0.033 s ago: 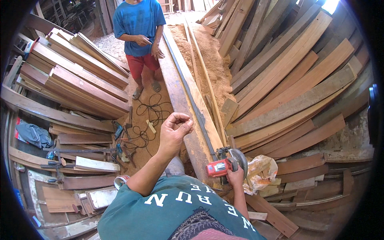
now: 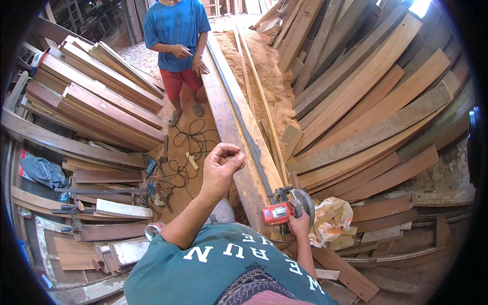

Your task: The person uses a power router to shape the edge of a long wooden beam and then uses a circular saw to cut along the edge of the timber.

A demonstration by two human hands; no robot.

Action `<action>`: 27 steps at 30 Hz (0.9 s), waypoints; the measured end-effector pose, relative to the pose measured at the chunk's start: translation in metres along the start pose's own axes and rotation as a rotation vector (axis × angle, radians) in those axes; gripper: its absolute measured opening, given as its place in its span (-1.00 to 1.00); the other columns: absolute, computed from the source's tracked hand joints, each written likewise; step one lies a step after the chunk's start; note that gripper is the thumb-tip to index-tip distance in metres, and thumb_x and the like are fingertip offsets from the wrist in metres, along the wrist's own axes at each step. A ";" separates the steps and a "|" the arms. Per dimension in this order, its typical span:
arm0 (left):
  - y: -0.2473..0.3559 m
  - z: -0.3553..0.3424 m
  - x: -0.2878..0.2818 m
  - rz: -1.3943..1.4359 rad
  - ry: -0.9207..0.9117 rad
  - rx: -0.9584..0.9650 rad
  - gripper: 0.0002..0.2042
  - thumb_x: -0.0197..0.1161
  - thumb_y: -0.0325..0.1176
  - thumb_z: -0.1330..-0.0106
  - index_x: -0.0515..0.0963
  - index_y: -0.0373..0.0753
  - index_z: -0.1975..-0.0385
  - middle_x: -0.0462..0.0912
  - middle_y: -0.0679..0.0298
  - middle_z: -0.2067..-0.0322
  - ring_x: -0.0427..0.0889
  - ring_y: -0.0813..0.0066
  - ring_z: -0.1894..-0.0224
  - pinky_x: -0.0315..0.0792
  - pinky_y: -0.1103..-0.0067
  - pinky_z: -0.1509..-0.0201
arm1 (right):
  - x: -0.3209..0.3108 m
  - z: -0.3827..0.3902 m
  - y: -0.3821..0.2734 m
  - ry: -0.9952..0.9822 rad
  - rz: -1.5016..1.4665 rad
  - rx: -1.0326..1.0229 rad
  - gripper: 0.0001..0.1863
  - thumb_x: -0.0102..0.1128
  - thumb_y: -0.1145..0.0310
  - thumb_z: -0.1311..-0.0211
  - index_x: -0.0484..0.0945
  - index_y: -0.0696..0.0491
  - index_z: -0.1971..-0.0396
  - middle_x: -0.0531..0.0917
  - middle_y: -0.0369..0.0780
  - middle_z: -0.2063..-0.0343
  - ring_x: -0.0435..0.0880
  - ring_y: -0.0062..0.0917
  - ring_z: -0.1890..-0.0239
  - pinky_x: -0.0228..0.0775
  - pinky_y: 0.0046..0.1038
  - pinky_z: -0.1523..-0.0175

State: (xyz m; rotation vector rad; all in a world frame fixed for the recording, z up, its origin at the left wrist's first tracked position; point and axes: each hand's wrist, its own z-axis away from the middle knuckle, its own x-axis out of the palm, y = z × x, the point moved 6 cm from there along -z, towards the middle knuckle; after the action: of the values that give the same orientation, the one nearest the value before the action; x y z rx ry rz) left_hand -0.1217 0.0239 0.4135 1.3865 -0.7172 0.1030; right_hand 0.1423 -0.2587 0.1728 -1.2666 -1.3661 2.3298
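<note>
My left hand is raised over a long workbench beam, its fingers curled with thumb near forefinger; whether anything small sits between them I cannot make out. My right hand grips a red circular saw at the near end of the beam. A long dark straight strip lies along the pale board on top of the beam, running up to the saw. A crumpled, whitish plastic sack lies just right of the saw.
A co-worker in a blue shirt stands left of the beam's far end. Plank stacks line the left and leaning boards the right. Cables and blue tools lie on the sawdust floor. Loose strips lie right of the beam.
</note>
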 end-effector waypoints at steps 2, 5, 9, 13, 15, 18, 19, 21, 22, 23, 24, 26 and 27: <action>-0.003 0.001 -0.004 0.052 0.008 -0.005 -0.78 0.40 -0.60 -0.35 0.57 -0.29 0.08 0.69 0.31 0.24 0.69 0.61 0.20 0.62 0.63 0.07 | 0.000 0.000 0.001 0.014 0.016 -0.027 -0.66 0.34 0.46 -0.04 0.72 0.19 0.12 0.80 -0.12 0.33 0.78 -0.40 0.26 0.60 -0.33 0.04; -0.006 0.001 -0.008 0.098 0.036 -0.021 -0.73 0.40 -0.67 -0.29 0.56 -0.27 0.07 0.66 0.32 0.21 0.67 0.61 0.18 0.61 0.63 0.05 | 0.001 0.001 0.002 -0.009 0.039 0.037 -0.70 0.33 0.45 -0.05 0.71 0.18 0.17 0.79 -0.12 0.37 0.77 -0.39 0.31 0.59 -0.32 0.10; -0.009 -0.004 -0.011 0.173 0.034 -0.043 -0.69 0.37 -0.72 -0.27 0.55 -0.26 0.05 0.62 0.33 0.20 0.64 0.61 0.19 0.60 0.63 0.03 | 0.002 -0.001 0.014 0.012 0.006 0.033 -0.73 0.32 0.43 -0.06 0.71 0.18 0.21 0.78 -0.12 0.39 0.76 -0.39 0.33 0.59 -0.30 0.13; -0.004 -0.005 -0.014 0.190 0.056 -0.039 -0.70 0.36 -0.70 -0.29 0.54 -0.26 0.03 0.61 0.34 0.22 0.63 0.61 0.22 0.59 0.65 0.06 | -0.001 0.003 -0.010 0.027 0.002 -0.052 -0.70 0.33 0.41 -0.07 0.70 0.20 0.19 0.78 -0.09 0.39 0.76 -0.36 0.32 0.59 -0.29 0.10; 0.000 -0.005 -0.015 0.188 0.068 -0.049 -0.72 0.34 -0.68 -0.30 0.55 -0.23 0.05 0.63 0.34 0.23 0.65 0.58 0.22 0.60 0.63 0.08 | -0.002 0.004 -0.015 0.024 0.002 -0.065 -0.69 0.33 0.40 -0.06 0.70 0.20 0.17 0.78 -0.08 0.38 0.76 -0.35 0.32 0.59 -0.29 0.09; 0.003 -0.009 -0.017 0.233 0.037 -0.062 -0.73 0.33 -0.67 -0.32 0.56 -0.21 0.05 0.63 0.33 0.21 0.66 0.56 0.18 0.59 0.62 0.07 | -0.002 0.002 -0.013 0.018 -0.015 -0.035 -0.67 0.33 0.40 -0.05 0.71 0.21 0.16 0.78 -0.07 0.38 0.76 -0.34 0.31 0.58 -0.29 0.07; 0.003 -0.011 -0.017 0.260 0.035 -0.070 -0.73 0.33 -0.67 -0.33 0.56 -0.20 0.05 0.63 0.32 0.21 0.66 0.55 0.18 0.59 0.62 0.06 | -0.001 0.001 -0.008 0.020 -0.004 -0.027 -0.67 0.32 0.41 -0.05 0.71 0.21 0.16 0.78 -0.07 0.38 0.76 -0.33 0.32 0.58 -0.29 0.08; 0.007 -0.015 -0.016 0.331 0.046 -0.091 -0.72 0.34 -0.67 -0.34 0.55 -0.22 0.02 0.62 0.32 0.18 0.66 0.50 0.17 0.61 0.59 0.02 | 0.000 0.000 0.003 0.032 0.009 -0.027 -0.68 0.32 0.41 -0.05 0.70 0.21 0.17 0.77 -0.07 0.40 0.75 -0.33 0.32 0.58 -0.30 0.09; 0.012 -0.017 -0.013 0.395 0.032 -0.097 -0.73 0.33 -0.68 -0.35 0.56 -0.22 0.02 0.62 0.30 0.18 0.66 0.49 0.15 0.63 0.57 0.00 | 0.001 -0.001 0.003 0.035 0.010 -0.035 -0.69 0.31 0.41 -0.05 0.70 0.21 0.19 0.76 -0.08 0.40 0.75 -0.33 0.33 0.58 -0.30 0.09; 0.017 -0.018 -0.010 0.459 0.018 -0.103 -0.73 0.32 -0.68 -0.36 0.56 -0.23 0.01 0.62 0.29 0.17 0.66 0.48 0.13 0.64 0.56 -0.02 | 0.002 -0.001 0.002 0.039 0.012 -0.042 -0.70 0.31 0.41 -0.05 0.70 0.21 0.20 0.76 -0.08 0.41 0.75 -0.33 0.34 0.58 -0.30 0.10; 0.019 -0.019 -0.008 0.524 0.005 -0.108 -0.73 0.31 -0.69 -0.37 0.56 -0.23 0.01 0.62 0.28 0.17 0.65 0.47 0.10 0.65 0.55 -0.04 | 0.003 0.000 0.003 0.036 0.020 -0.025 -0.72 0.30 0.42 -0.05 0.69 0.21 0.22 0.76 -0.09 0.42 0.74 -0.34 0.34 0.58 -0.31 0.10; 0.026 -0.022 -0.005 0.695 -0.130 -0.128 -0.78 0.31 -0.62 -0.43 0.55 -0.26 -0.01 0.57 0.24 0.13 0.59 0.47 0.06 0.65 0.61 -0.06 | 0.001 0.001 -0.004 0.030 0.033 0.000 -0.74 0.30 0.42 -0.05 0.68 0.20 0.24 0.75 -0.10 0.43 0.73 -0.35 0.35 0.58 -0.32 0.11; 0.029 -0.021 -0.002 0.785 -0.186 -0.151 -0.78 0.32 -0.59 -0.43 0.55 -0.27 -0.01 0.56 0.24 0.12 0.58 0.48 0.07 0.64 0.64 -0.04 | 0.000 0.003 -0.009 0.026 0.029 -0.007 -0.76 0.30 0.43 -0.04 0.68 0.19 0.26 0.74 -0.11 0.44 0.73 -0.36 0.36 0.58 -0.31 0.11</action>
State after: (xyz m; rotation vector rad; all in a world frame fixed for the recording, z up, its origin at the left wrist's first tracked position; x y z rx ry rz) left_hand -0.1288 0.0504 0.4369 0.9133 -1.3683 0.5294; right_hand 0.1378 -0.2552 0.1805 -1.3227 -1.3581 2.3210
